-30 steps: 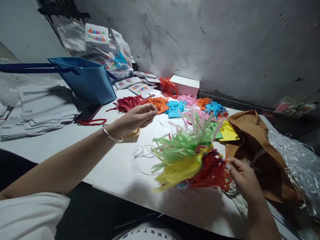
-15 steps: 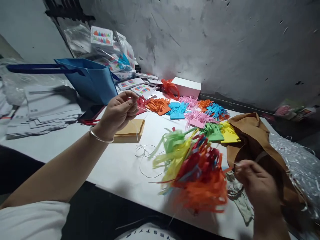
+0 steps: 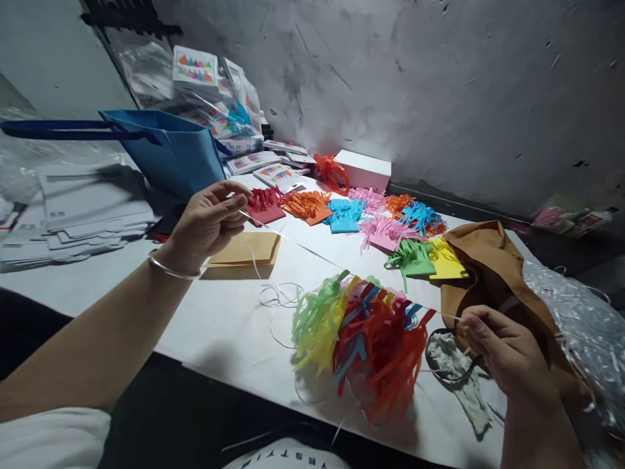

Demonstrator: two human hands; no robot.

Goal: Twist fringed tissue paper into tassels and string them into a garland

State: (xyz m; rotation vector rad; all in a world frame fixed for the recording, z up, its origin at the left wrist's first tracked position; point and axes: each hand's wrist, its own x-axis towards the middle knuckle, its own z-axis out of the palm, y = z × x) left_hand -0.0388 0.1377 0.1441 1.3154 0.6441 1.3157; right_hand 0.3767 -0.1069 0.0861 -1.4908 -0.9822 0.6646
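A thin white string [image 3: 312,251] runs taut between my two hands, sloping down to the right. My left hand [image 3: 209,218], at centre left, pinches its upper end. At the right, my right hand [image 3: 502,345] grips the other end between thumb and fingers. Paper tassels [image 3: 378,345] in green, yellow, red, blue and orange hang bunched on the string, nearer my right hand. Below my left hand lies a brown paper pad or envelope [image 3: 244,254], with loose coils of string [image 3: 280,296] beside it.
Fringed paper bundles, including a red one [image 3: 266,205] and a green one [image 3: 415,257], line the table's back. A blue bag [image 3: 170,153] and white sheets [image 3: 92,208] stand left. Brown cloth [image 3: 481,260], scissors [image 3: 454,378] and bubble wrap [image 3: 576,332] lie right.
The tassels have stopped swinging and now hang bunched below the string, which is pulled straight. My left hand has shifted slightly left; my right hand stays nearly in place.
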